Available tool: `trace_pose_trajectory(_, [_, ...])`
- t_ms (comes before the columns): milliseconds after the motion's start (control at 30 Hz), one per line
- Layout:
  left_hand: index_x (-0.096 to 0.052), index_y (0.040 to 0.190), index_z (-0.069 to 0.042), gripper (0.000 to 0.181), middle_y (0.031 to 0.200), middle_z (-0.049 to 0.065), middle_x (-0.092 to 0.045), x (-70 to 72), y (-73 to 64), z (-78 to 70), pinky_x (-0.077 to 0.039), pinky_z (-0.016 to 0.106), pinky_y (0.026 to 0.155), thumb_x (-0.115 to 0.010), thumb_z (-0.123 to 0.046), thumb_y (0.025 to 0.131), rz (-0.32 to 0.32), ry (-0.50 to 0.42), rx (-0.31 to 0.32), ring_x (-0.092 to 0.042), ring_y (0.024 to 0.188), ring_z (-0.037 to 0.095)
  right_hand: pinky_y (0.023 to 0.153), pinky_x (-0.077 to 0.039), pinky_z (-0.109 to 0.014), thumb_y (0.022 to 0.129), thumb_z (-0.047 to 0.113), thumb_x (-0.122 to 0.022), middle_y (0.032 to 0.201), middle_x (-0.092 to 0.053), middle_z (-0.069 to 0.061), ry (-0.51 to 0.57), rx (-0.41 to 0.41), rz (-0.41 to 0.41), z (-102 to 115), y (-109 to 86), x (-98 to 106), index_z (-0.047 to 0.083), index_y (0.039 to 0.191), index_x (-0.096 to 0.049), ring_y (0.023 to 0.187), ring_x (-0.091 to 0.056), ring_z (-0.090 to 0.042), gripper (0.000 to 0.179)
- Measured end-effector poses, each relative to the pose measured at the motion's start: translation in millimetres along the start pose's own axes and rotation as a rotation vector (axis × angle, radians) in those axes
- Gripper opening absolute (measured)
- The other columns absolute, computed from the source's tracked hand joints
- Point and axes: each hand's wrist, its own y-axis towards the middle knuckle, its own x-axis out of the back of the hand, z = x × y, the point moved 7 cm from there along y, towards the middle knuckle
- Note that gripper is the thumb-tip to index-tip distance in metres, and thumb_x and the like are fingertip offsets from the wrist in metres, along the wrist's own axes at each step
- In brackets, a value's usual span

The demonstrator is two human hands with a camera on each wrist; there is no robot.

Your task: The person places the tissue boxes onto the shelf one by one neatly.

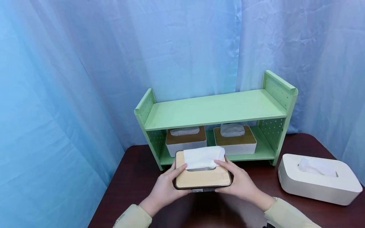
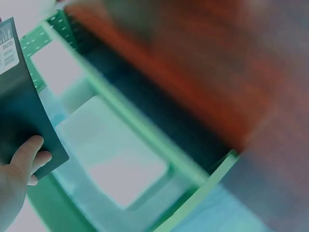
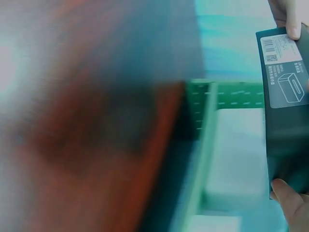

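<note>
Both hands hold a tissue box (image 1: 199, 180) with a pale wood lid, dark sides and a white tissue sticking out, raised in front of the shelf. At its left end the left hand (image 1: 165, 188) grips it, thumb up by the tissue and fingers beneath. The right hand (image 1: 242, 182) grips the right end the same way. In the left wrist view the box's dark surface (image 2: 24, 111) shows beside the left hand (image 2: 17, 176). A printed label (image 3: 288, 84) is on the dark surface in the right wrist view.
Behind the held box stands a green two-tier shelf (image 1: 216, 109). On its lower tier sit a brown-topped tissue box (image 1: 186, 145) and a tan-topped one (image 1: 239, 148), both white-sided. An all-white tissue box (image 1: 316, 186) rests at right on the dark red table (image 1: 128, 177). Blue curtains (image 1: 194, 47) hang behind.
</note>
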Motion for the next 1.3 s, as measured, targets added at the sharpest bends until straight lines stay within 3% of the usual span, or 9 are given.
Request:
trace_pose_trajectory(233, [-0.056,0.134,-0.013,0.081,0.146,0.03,-0.032,45.3,10.6,-22.1,-0.053,0.037,0.085,-0.09,-0.022,0.06,-0.122,0.014,-0.106,-0.051,0.123,0.034,0.09,-0.044,-0.054,0.055,0.022,-0.092,0.145,-0.033,-0.031,0.003,0.062,-0.024,39.2,19.5,27.1,0.016,0.132,-0.056,0.127,-0.043,-0.046,0.085])
trace_pose_trajectory(433, [-0.055,0.134,-0.01,0.08,0.146,0.031,-0.03,71.9,21.7,-35.7,-0.053,0.038,0.084,-0.089,-0.019,0.062,-0.149,0.027,-0.176,-0.047,0.126,0.037,0.091,-0.044,-0.054,0.061,0.019,-0.09,0.151,-0.025,-0.028,0.033,0.096,-0.018,60.2,34.7,41.8,0.014,0.136,-0.052,0.132,-0.036,-0.046,0.084])
trace_pose_trajectory(600, [-0.053,0.136,-0.009,0.081,0.148,0.031,-0.028,86.5,33.3,-39.2,-0.053,0.039,0.085,-0.088,-0.015,0.063,-0.155,0.015,-0.188,-0.045,0.128,0.038,0.089,-0.047,-0.05,0.061,0.015,-0.089,0.152,-0.023,-0.027,0.026,0.138,-0.023,70.7,51.1,50.0,0.012,0.136,-0.051,0.134,-0.035,-0.044,0.084])
trace_pose_trajectory(767, [-0.049,0.139,-0.012,0.082,0.151,0.027,-0.025,91.3,51.1,-28.4,-0.051,0.04,0.089,-0.087,-0.015,0.066,-0.131,0.009,-0.15,-0.043,0.13,0.036,0.086,-0.049,-0.048,0.063,0.011,-0.088,0.153,-0.021,-0.027,0.024,0.126,-0.024,70.9,71.2,50.6,0.011,0.137,-0.05,0.131,-0.039,-0.043,0.083])
trace_pose_trajectory(1000, [-0.047,0.141,-0.014,0.081,0.151,0.025,-0.025,86.0,68.9,-8.1,-0.049,0.042,0.092,-0.085,-0.016,0.069,-0.089,-0.002,-0.084,-0.041,0.132,0.036,0.089,-0.046,-0.052,0.064,0.017,-0.088,0.153,-0.02,-0.026,0.013,0.08,-0.02,59.2,89.0,44.7,0.014,0.138,-0.05,0.13,-0.04,-0.044,0.083])
trace_pose_trajectory(1300, [-0.042,0.144,-0.015,0.081,0.153,0.024,-0.022,87.6,82.9,-2.0,-0.046,0.043,0.097,-0.082,-0.019,0.074,-0.029,-0.007,-0.053,-0.037,0.135,0.035,0.094,-0.041,-0.056,0.067,0.017,-0.086,0.155,-0.016,-0.023,0.01,0.046,0.023,58.8,104.6,45.6,0.015,0.14,-0.047,0.134,-0.032,-0.046,0.084])
